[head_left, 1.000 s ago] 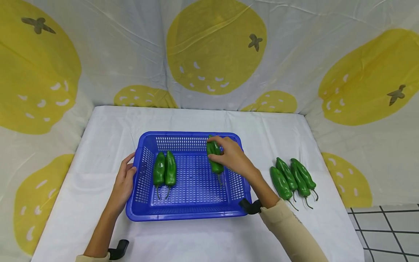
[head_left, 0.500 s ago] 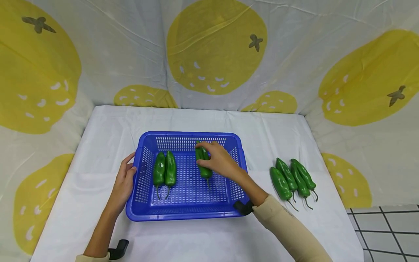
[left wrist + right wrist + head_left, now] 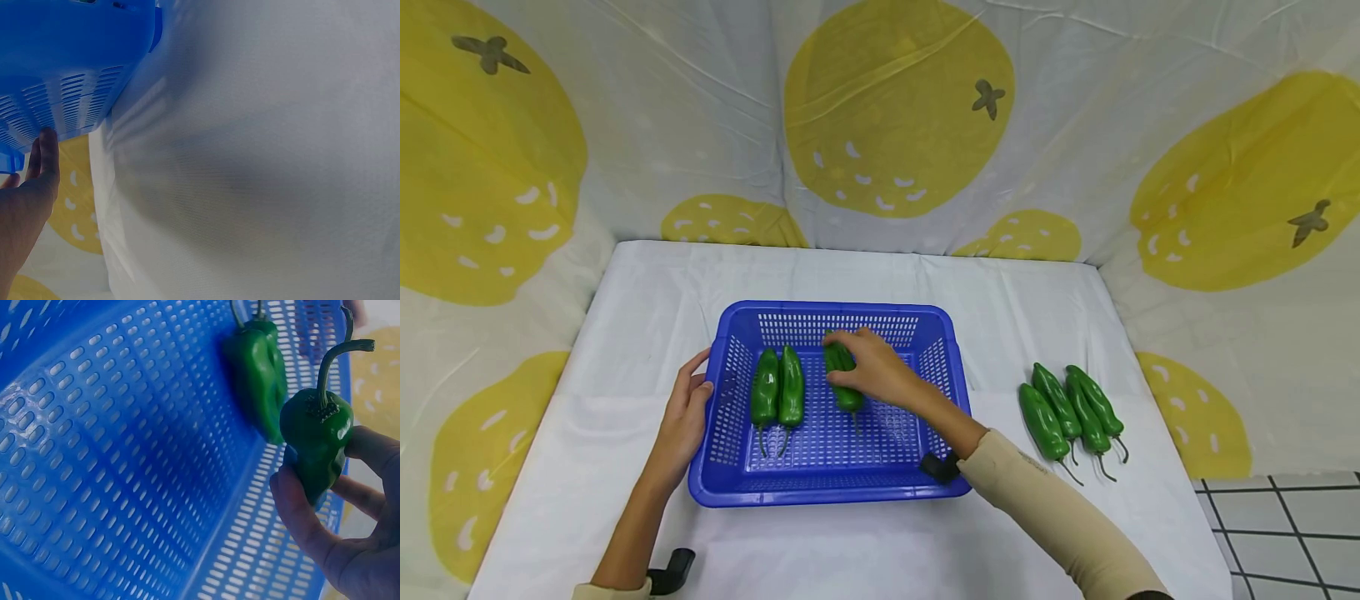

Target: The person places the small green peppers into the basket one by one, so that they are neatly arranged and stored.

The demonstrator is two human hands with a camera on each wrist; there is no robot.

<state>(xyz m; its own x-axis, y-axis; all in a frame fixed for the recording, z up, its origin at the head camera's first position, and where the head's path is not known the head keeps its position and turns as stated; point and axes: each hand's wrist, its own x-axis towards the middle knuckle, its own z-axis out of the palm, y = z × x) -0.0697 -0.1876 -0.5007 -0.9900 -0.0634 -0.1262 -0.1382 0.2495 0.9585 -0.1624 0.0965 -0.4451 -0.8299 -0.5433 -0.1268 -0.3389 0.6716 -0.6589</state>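
A blue perforated plastic basket [image 3: 831,497] stands on the white cloth. My left hand [image 3: 683,417] rests against the outside of its left wall, fingers fairly straight in the left wrist view. Inside the basket, my right hand [image 3: 883,371] pinches a green pepper [image 3: 850,399] between thumb and fingers. That pepper [image 3: 315,422] shows its curved stem and glossy skin in the right wrist view, with the basket floor beyond. To its left, two green peppers, one [image 3: 765,390] and another [image 3: 792,390], lie side by side, stems toward me.
Several more green peppers [image 3: 1041,421] lie grouped on the white cloth [image 3: 880,550] to the right of the basket. A pale curtain [image 3: 1075,150] printed with yellow fruit encloses the back and sides. Tiled floor [image 3: 1285,525] shows at the lower right.
My right hand has moved left across the basket with the pepper, toward the two lying there. The left hand and basket have stayed put.
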